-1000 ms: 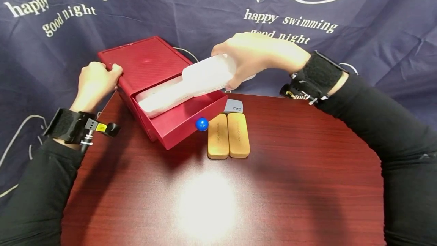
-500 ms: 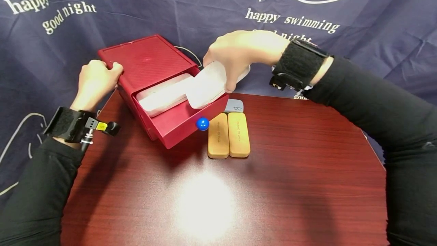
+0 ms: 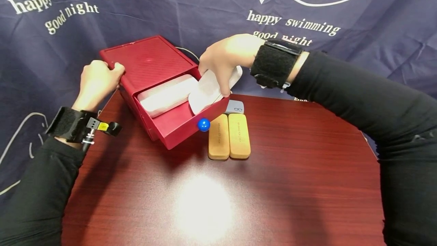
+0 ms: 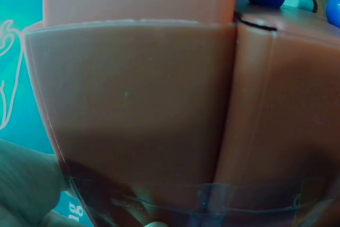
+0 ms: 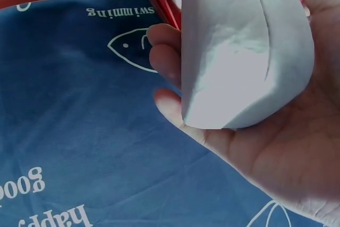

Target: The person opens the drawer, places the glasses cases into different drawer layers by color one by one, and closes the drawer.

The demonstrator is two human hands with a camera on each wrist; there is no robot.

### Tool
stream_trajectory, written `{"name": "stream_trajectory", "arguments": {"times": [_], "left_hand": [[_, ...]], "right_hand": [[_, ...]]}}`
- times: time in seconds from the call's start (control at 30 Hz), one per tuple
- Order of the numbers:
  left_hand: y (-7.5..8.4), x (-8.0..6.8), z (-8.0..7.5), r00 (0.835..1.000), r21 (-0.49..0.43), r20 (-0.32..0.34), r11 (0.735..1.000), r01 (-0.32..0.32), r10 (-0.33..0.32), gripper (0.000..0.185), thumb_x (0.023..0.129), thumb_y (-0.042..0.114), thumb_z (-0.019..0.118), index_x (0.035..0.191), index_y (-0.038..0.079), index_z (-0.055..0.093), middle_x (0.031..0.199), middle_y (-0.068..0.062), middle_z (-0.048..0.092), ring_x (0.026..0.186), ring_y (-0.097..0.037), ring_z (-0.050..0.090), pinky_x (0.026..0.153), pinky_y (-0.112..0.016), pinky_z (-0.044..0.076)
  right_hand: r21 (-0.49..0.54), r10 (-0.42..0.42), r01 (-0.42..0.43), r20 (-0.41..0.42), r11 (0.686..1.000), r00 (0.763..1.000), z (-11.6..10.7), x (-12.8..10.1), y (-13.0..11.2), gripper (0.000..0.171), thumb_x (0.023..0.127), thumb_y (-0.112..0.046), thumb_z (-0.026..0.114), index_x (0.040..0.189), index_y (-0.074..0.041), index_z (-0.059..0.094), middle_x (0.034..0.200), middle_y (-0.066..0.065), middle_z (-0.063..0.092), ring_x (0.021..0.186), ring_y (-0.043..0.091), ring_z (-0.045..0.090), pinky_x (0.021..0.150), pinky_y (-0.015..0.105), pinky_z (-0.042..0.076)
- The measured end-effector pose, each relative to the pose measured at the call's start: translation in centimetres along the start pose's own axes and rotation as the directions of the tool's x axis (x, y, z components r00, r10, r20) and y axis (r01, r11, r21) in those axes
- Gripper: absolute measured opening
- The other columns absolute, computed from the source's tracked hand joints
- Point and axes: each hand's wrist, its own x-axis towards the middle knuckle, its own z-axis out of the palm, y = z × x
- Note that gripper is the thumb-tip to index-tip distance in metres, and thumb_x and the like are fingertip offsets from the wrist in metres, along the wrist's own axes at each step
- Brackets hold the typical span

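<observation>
A red box [image 3: 146,60] with a pulled-out drawer [image 3: 177,124] stands at the table's back left. One white glasses case [image 3: 167,95] lies flat in the drawer. My right hand [image 3: 225,58] grips a second white case [image 3: 209,88] [image 5: 239,57], tilted steeply with its lower end inside the drawer's right side. My left hand [image 3: 97,81] holds the box's back left corner; in the left wrist view the box wall [image 4: 138,104] fills the frame. A blue knob [image 3: 203,125] sits on the drawer front.
Two tan cases [image 3: 229,136] lie side by side right of the drawer, with a grey case [image 3: 235,106] behind them. The dark wooden table [image 3: 273,185] carries a bright glare spot near the front. A navy printed cloth [image 3: 358,26] hangs behind.
My right hand has moved left and down, tipping the white case from above the drawer into its right side. The left hand and box stay still.
</observation>
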Motion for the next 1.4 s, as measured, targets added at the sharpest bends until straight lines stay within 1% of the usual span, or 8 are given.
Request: {"name": "stream_trajectory", "arguments": {"times": [0.13,0.23,0.43,0.63,0.93,1.03,1.27,1.4], "left_hand": [[0.1,-0.1,-0.1,1.0,0.007,0.002,1.0,0.001,-0.001,0.052,0.094,0.03,0.04,0.053,0.003,0.056,0.045,0.002,0.053,0.07,-0.045,0.062,0.052,-0.036,0.035],[0.1,-0.2,-0.2,1.0,0.009,0.004,1.0,0.002,-0.002,0.052,0.094,0.03,0.04,0.053,0.003,0.056,0.047,-0.001,0.054,0.068,-0.043,0.061,0.053,-0.036,0.034],[0.0,-0.2,-0.1,1.0,0.012,-0.002,1.0,0.001,-0.001,0.052,0.094,0.031,0.039,0.053,0.003,0.055,0.048,-0.005,0.055,0.07,-0.045,0.06,0.053,-0.036,0.034],[-0.1,-0.1,-0.1,1.0,0.008,-0.009,1.0,-0.007,0.007,0.052,0.094,0.03,0.039,0.053,0.002,0.055,0.049,-0.007,0.056,0.07,-0.046,0.061,0.054,-0.037,0.034],[-0.4,0.0,0.2,1.0,0.001,-0.015,1.0,-0.007,0.007,0.051,0.094,0.031,0.04,0.053,0.003,0.054,0.05,-0.008,0.055,0.07,-0.046,0.06,0.054,-0.038,0.035],[-0.3,0.0,0.3,1.0,-0.003,-0.015,1.0,-0.006,0.006,0.051,0.094,0.031,0.04,0.052,0.005,0.052,0.051,-0.01,0.055,0.07,-0.045,0.059,0.055,-0.038,0.035],[-0.3,0.0,0.2,1.0,-0.001,-0.016,1.0,-0.005,0.005,0.052,0.094,0.032,0.04,0.054,0.003,0.054,0.059,-0.021,0.061,0.072,-0.047,0.06,0.055,-0.038,0.034],[-0.4,0.0,0.3,1.0,-0.001,-0.019,1.0,-0.007,0.007,0.052,0.094,0.031,0.04,0.054,0.003,0.054,0.059,-0.021,0.061,0.072,-0.047,0.06,0.055,-0.038,0.034]], "right_hand": [[-0.02,0.053,-0.052,0.052,0.998,0.997,-0.5,0.2,-0.7,0.072,0.068,-0.033,0.082,0.134,-0.016,0.057,0.122,0.003,0.059,0.11,0.023,0.052,0.089,0.037,0.048],[-0.04,0.07,-0.068,0.064,0.997,0.995,-0.7,0.5,-1.0,0.081,0.068,-0.032,0.081,0.142,-0.017,0.053,0.13,0.003,0.058,0.114,0.023,0.052,0.09,0.038,0.048],[-0.078,0.031,-0.028,0.037,0.997,0.999,-0.8,1.0,-1.3,0.077,0.068,-0.031,0.08,0.14,-0.015,0.055,0.125,0.005,0.059,0.108,0.023,0.051,0.09,0.038,0.047],[-0.068,-0.016,0.016,-0.006,0.998,1.0,-0.7,1.2,-1.6,0.068,0.07,-0.032,0.08,0.132,-0.013,0.06,0.119,0.005,0.06,0.106,0.024,0.052,0.089,0.038,0.047],[0.032,-0.15,0.151,-0.043,0.988,0.988,-0.5,2.1,-2.3,0.08,0.074,-0.033,0.082,0.146,-0.013,0.053,0.141,0.006,0.059,0.125,0.025,0.052,0.11,0.038,0.042],[0.051,-0.158,0.161,-0.053,0.986,0.986,-0.4,2.3,-2.4,0.082,0.075,-0.033,0.083,0.148,-0.013,0.051,0.146,0.005,0.056,0.131,0.024,0.05,0.113,0.038,0.041],[0.053,-0.155,0.159,-0.071,0.986,0.985,-0.2,2.5,-2.6,0.082,0.073,-0.03,0.083,0.147,-0.014,0.052,0.144,0.004,0.057,0.127,0.023,0.051,0.11,0.035,0.043],[0.101,-0.154,0.161,-0.069,0.982,0.986,0.0,2.7,-2.6,0.088,0.075,-0.031,0.083,0.152,-0.013,0.045,0.152,0.005,0.05,0.136,0.023,0.046,0.115,0.036,0.039]]}}
